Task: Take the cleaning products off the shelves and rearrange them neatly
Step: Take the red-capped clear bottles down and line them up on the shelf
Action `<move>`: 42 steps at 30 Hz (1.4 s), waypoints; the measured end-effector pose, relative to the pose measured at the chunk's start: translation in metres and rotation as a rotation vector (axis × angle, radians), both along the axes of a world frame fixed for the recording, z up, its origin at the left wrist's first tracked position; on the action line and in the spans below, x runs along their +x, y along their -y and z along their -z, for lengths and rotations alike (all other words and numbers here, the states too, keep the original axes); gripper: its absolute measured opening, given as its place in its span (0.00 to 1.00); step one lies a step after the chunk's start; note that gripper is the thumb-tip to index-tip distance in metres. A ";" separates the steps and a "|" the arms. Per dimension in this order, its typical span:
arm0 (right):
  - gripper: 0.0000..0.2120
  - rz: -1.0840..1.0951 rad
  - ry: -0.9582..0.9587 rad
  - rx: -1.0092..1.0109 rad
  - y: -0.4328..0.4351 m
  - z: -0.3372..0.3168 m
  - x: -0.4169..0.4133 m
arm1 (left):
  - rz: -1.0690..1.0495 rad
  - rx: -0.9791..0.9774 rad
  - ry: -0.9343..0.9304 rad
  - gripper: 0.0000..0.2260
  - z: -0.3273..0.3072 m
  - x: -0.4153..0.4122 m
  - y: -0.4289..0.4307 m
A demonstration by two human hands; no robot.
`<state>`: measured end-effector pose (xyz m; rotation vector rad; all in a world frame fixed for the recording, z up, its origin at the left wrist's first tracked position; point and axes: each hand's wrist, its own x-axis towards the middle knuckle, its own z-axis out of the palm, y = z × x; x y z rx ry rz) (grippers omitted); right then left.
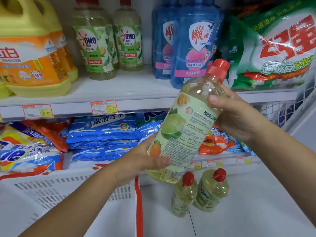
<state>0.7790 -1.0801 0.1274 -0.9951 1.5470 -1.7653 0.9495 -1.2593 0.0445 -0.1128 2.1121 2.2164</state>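
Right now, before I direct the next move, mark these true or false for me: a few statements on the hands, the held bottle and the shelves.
1. Both the left hand and the right hand grip the held bottle. True.
2. Its top is blue. False: the cap is red.
3. Two red-capped bottles stand on the white surface below. True.
4. No OMO bottles stand on any shelf. False: two OMO bottles stand on the upper shelf, between the yellow jugs and the blue bottles.
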 end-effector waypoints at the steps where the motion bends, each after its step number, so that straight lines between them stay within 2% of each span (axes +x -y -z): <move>1: 0.39 -0.020 0.000 0.011 0.000 0.000 -0.002 | 0.046 0.085 0.000 0.43 0.002 0.000 -0.004; 3: 0.40 -0.026 -0.050 0.090 -0.001 -0.005 -0.002 | -0.003 0.100 -0.039 0.31 0.004 0.001 -0.016; 4: 0.42 -0.021 -0.094 0.159 -0.002 -0.009 -0.002 | -0.103 0.053 -0.063 0.28 0.007 0.000 -0.021; 5: 0.44 -0.011 -0.134 0.234 -0.005 -0.013 -0.002 | -0.231 -0.029 -0.087 0.28 0.009 -0.001 -0.027; 7: 0.38 0.005 -0.145 0.330 -0.006 -0.018 0.001 | -0.490 -0.369 -0.148 0.37 0.015 -0.005 -0.034; 9: 0.27 0.088 -0.073 0.302 -0.003 -0.014 0.007 | -0.608 -0.695 -0.165 0.47 0.019 -0.006 -0.040; 11: 0.20 0.228 -0.006 0.253 -0.002 -0.007 0.009 | -0.566 -0.785 -0.177 0.49 0.018 -0.005 -0.040; 15: 0.13 0.317 0.055 0.199 -0.013 0.001 0.002 | -0.373 -0.743 -0.123 0.53 0.014 -0.009 -0.033; 17: 0.16 0.309 0.074 0.184 -0.019 0.001 0.001 | -0.298 -0.758 -0.091 0.56 0.017 -0.017 -0.031; 20: 0.24 0.250 0.056 0.217 -0.027 0.005 0.001 | -0.334 -0.690 -0.138 0.53 0.026 -0.024 -0.032; 24: 0.26 0.120 -0.022 0.381 -0.038 0.011 0.005 | -0.339 -0.720 -0.150 0.52 0.046 -0.019 -0.047; 27: 0.31 0.180 -0.065 0.491 -0.040 0.029 0.016 | -0.220 -0.681 -0.080 0.51 0.063 -0.005 -0.052; 28: 0.30 0.189 -0.083 0.509 -0.039 0.038 0.021 | -0.140 -0.740 -0.043 0.49 0.067 0.003 -0.048; 30: 0.25 0.164 -0.109 0.522 -0.036 0.058 0.034 | -0.027 -0.977 -0.003 0.42 0.077 0.019 -0.033; 32: 0.19 0.142 -0.092 0.539 -0.032 0.081 0.047 | 0.000 -1.199 0.002 0.38 0.091 0.035 -0.013; 34: 0.18 0.117 -0.073 0.565 -0.025 0.103 0.059 | 0.035 -1.319 0.011 0.36 0.106 0.048 0.002; 37: 0.25 0.110 -0.171 0.652 -0.007 0.135 0.075 | 0.073 -1.398 0.044 0.32 0.122 0.062 0.016; 40: 0.37 0.133 -0.253 0.691 0.015 0.171 0.085 | 0.065 -1.388 0.060 0.34 0.129 0.075 0.027; 42: 0.39 0.176 -0.236 0.688 0.025 0.189 0.086 | 0.044 -1.366 0.039 0.34 0.130 0.079 0.028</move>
